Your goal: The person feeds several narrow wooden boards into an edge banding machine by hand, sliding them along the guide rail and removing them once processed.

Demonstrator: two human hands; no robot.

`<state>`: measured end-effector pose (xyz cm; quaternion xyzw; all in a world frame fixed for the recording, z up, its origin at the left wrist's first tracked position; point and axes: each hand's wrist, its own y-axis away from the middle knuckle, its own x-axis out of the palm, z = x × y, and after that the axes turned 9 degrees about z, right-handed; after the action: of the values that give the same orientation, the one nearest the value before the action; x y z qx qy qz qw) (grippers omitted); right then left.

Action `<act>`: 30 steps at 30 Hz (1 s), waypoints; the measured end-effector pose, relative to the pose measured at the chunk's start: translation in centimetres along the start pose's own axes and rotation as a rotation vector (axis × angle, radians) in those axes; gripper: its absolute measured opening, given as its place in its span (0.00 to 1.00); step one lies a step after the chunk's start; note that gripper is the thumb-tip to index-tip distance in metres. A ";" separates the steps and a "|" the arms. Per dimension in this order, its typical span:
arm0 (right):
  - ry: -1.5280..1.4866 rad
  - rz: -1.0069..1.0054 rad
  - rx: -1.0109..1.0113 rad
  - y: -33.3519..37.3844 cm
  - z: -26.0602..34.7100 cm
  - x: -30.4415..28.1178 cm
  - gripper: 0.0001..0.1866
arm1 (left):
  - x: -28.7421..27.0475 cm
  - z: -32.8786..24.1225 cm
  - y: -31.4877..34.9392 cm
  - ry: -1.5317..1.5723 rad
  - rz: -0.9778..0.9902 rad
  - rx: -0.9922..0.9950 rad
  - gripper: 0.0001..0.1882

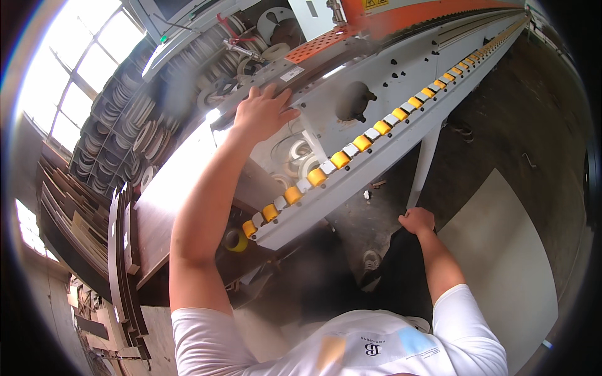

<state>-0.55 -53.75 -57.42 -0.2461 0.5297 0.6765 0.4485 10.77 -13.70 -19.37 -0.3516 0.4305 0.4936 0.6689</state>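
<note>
Head view, with the rail of yellow rollers (363, 143) as landmark: the left hand (260, 115) is on the far side of the rail, past its near end, fingers spread wide and the palm turned down. It lies at the dark beam (342, 58) of the long grey machine (411, 74), grasping nothing that shows; whether it presses or only hovers, I cannot tell. The beam runs beyond the rail, roughly along it. The right hand (419, 220) is on the near side of the rail, well apart from it, just beside the machine's leg (427, 160). Its fingers are curled into a fist; whether they have hold of anything cannot be told. An orange cover (411, 26) stands beyond the rail's far half. A yellow roll (236, 240) sits just beside the rail's near end; a pale sheet (508, 269) lies to the rail's right, past the right hand.
</note>
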 end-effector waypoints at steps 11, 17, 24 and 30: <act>-0.080 -0.076 0.000 0.0 -0.3 -0.2 0.19 | 0.0 -5.1 -5.3 0.058 -0.005 0.023 0.44; -0.081 -0.082 0.000 -0.7 -0.3 0.6 0.21 | 2.0 -1.5 -0.1 0.299 -0.074 0.202 0.42; -0.041 -0.116 -0.043 -1.6 -1.4 1.0 0.24 | 5.6 8.9 11.6 0.392 -0.029 0.062 0.27; -0.054 -0.118 -0.088 -0.7 -1.4 1.0 0.23 | 5.3 15.5 27.1 0.305 -0.042 -0.377 0.27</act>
<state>-0.62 -54.70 -59.02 -0.2781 0.4717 0.6779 0.4905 -11.02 9.22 -19.58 -0.5493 0.4194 0.4925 0.5290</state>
